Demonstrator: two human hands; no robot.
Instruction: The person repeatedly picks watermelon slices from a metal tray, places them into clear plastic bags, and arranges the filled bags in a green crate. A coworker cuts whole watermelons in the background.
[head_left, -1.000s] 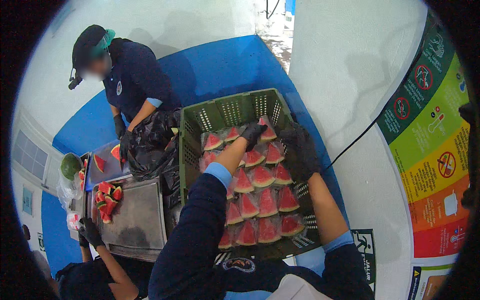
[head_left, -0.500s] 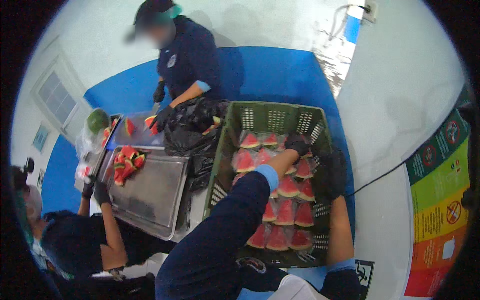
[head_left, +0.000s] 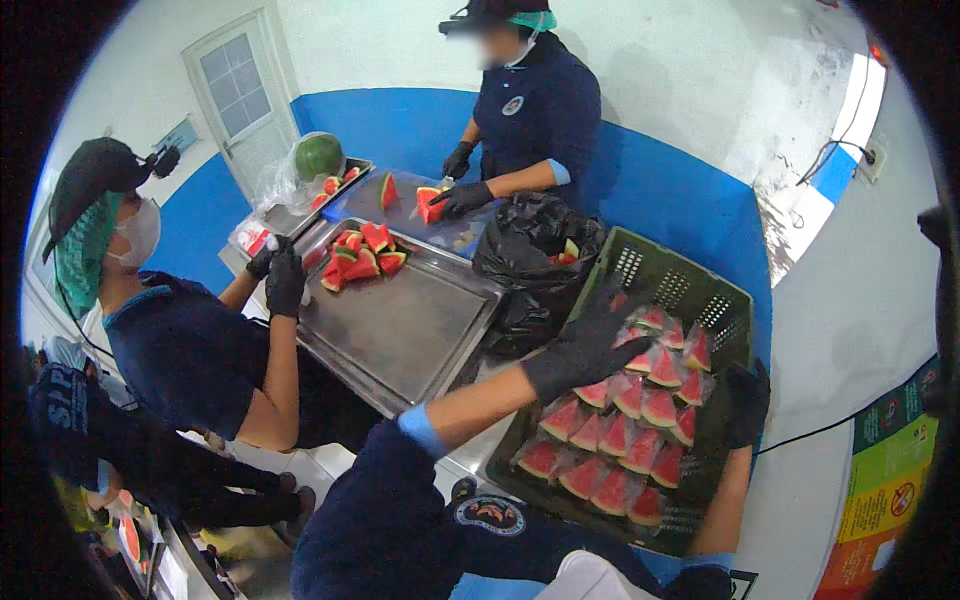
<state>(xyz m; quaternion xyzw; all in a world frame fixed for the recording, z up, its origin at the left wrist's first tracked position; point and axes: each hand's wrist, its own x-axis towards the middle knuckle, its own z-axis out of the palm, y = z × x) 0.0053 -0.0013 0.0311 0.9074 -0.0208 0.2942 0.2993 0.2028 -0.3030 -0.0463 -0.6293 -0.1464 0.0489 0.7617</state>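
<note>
Room: white wall [head_left: 660,45] above a blue band [head_left: 370,110], with a paned door [head_left: 240,90] at the upper left.
Crate: a green crate [head_left: 700,295] with perforated sides stands in front of the wearer, near the wall on the right.
Fruit: red watermelon wedges [head_left: 630,398] in clear wrap lie in rough rows inside the crate.
Left hand: the black-gloved left hand [head_left: 585,350] is wide, fingers spread above the wedges on the crate's left side; I cannot tell whether the fingertips touch any.
Right hand: the black-gloved right hand [head_left: 745,400] is at the crate's right side; blur hides its fingers, so I cannot tell whether it grips the rim.
Bag: a black plastic bag [head_left: 515,250] with rind in its mouth sits just beside the crate.
Tray: a metal tray [head_left: 390,325] carries cut chunks [head_left: 360,262] at its far end.
Board: at the back, 1 co-worker holds a knife and a watermelon piece [head_left: 430,205] over a blue board [head_left: 355,205].
</note>
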